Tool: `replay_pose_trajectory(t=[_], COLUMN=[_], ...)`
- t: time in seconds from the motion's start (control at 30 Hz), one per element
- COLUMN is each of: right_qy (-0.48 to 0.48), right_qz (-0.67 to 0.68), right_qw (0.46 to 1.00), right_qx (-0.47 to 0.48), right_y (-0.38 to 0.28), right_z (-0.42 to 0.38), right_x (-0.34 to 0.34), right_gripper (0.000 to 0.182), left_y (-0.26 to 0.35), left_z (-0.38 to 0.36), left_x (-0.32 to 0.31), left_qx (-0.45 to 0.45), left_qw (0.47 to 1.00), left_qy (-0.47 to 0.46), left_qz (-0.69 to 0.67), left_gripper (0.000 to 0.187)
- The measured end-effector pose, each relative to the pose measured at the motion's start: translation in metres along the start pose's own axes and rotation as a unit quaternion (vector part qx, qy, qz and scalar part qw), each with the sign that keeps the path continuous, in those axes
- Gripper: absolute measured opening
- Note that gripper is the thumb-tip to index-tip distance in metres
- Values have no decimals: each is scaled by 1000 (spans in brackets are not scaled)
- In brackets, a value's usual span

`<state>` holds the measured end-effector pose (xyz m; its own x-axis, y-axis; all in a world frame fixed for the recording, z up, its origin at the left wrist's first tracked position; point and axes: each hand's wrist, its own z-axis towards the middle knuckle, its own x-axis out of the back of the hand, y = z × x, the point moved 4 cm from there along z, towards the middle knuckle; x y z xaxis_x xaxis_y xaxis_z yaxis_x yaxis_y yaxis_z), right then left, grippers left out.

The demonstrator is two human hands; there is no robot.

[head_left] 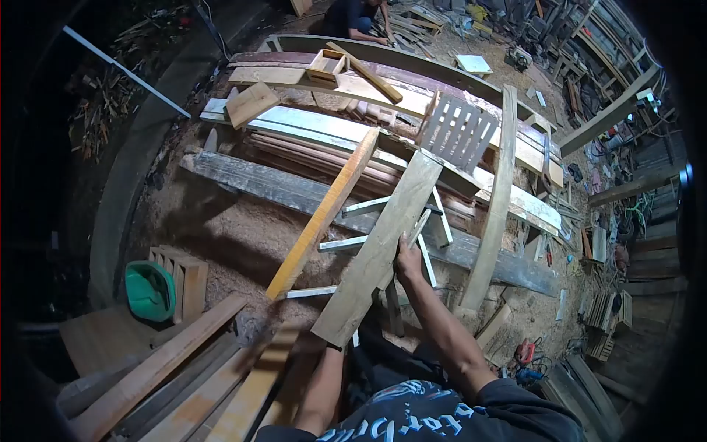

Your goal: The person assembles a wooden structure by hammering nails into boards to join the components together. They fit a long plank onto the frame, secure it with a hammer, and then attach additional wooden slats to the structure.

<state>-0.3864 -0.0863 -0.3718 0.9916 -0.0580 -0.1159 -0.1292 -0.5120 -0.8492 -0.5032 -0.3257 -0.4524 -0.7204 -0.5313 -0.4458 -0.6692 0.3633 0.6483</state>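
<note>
Grey weathered plank (379,247), orange-yellow striped board (324,210), green plastic container (149,291), whitewashed slatted panel (458,132)

Two hands (407,259), one grey plank (379,247)

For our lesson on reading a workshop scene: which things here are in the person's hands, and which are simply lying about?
In hand:
- grey plank, gripped on its edge by the right hand
- left hand, mostly hidden under the plank's near end

Lying about:
- orange-brown board, propped on the stack
- slatted panel
- green container
- small wooden box
- another person, far off
</note>
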Motion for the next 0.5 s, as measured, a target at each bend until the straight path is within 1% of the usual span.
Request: replay_pose_trajectory(t=[0.03,0.07,0.17,0.2,0.27,0.3,0.4,0.5], right_qy=[10,22,3,17,27,33,18,33], right_qz=[9,8,-37,-33,-23,-17,-133,-91], right_qw=[1000,998,992,996,995,994,987,993], right_qx=[-6,-57,-121,-81,-95,-101,-94,-67], right_y=[5,12,30,29,39,28,23,25], right_z=[3,9,46,58,69,66,80,96], right_x=[-12,-21,-38,-49,-54,-60,-61,-62], right_gripper=[49,48,49,48,47,46,45,46], left_y=[3,5,10,10,9,7,0,-10], left_z=[4,9,36,46,65,75,102,120], left_x=[12,23,41,44,49,51,55,59], left_qx=[3,4,7,9,15,18,30,44], left_qw=[1000,1000,1000,1000,999,999,998,997], left_qy=[-1,-2,-11,-15,-22,-26,-34,-35], left_qz=[-4,-7,-19,-22,-28,-30,-40,-51], left_gripper=[56,57,58,59,60,60,62,63])
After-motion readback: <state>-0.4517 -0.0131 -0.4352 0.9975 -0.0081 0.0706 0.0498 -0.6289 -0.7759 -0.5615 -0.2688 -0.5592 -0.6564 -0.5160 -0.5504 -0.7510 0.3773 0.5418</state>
